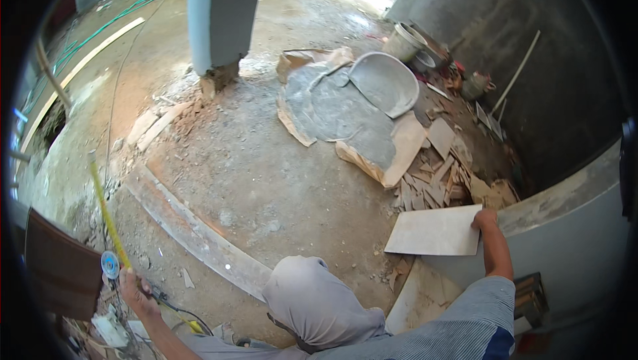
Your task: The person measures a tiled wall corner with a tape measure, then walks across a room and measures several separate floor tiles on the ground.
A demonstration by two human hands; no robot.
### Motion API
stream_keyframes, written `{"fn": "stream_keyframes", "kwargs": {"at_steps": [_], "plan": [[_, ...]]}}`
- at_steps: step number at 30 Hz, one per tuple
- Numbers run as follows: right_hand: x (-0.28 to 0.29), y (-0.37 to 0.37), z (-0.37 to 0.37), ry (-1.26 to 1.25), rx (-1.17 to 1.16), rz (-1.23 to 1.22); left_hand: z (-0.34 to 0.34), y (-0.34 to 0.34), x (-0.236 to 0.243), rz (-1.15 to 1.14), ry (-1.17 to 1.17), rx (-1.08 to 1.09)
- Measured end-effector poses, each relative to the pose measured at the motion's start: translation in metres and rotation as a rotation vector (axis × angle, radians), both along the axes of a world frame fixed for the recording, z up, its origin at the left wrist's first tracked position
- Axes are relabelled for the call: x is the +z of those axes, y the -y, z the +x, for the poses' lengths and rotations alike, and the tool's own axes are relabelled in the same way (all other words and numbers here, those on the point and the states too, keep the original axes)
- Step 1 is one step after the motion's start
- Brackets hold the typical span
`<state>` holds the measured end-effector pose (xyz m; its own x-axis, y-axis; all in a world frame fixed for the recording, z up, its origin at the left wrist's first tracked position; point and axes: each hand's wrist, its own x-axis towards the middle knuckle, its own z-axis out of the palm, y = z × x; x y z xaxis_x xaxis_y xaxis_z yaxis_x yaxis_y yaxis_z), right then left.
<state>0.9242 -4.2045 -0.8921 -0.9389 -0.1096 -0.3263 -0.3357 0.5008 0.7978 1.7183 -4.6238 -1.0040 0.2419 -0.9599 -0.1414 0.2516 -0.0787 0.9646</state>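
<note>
My right hand (484,219) grips the far right corner of a pale rectangular tile (435,231), holding it flat above the floor beside a curved grey wall (571,227). My left hand (135,291) is down at the lower left, closed on a yellow tape measure (106,210) whose blade runs up and away across the dirt floor. A small angle grinder with a round disc (110,265) lies just beside that hand. My bent knee in grey trousers (312,293) is between the two hands.
A long metal straightedge (193,230) lies diagonally on the floor. Mortar is spread on torn paper sacks (339,111) with a grey pan (385,82). Broken tile pieces (432,184) are heaped near the wall. A blue-grey column (222,14) stands behind; a dark board (60,270) lies left.
</note>
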Motion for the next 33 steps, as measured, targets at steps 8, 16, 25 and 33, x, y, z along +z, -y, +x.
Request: {"fn": "stream_keyframes", "kwargs": {"at_steps": [8, 16, 25, 33], "plan": [[0.015, 0.104, 0.083, 0.162, 0.415, -0.096, -0.014, -0.009, 0.047, 0.271, 0.351, -0.264], [-0.058, 0.307, 0.302, 0.957, 0.92, -0.498, -0.021, -0.005, 0.024, 0.158, 0.221, -0.362], [-0.029, 0.449, 0.588, 1.491, 1.512, -0.528, -0.004, 0.011, -0.008, 0.063, 0.463, -0.194], [-0.007, 0.393, 0.678, 1.822, 1.671, -0.175, 0.007, 0.017, -0.03, 0.115, 0.371, -0.09]]}}
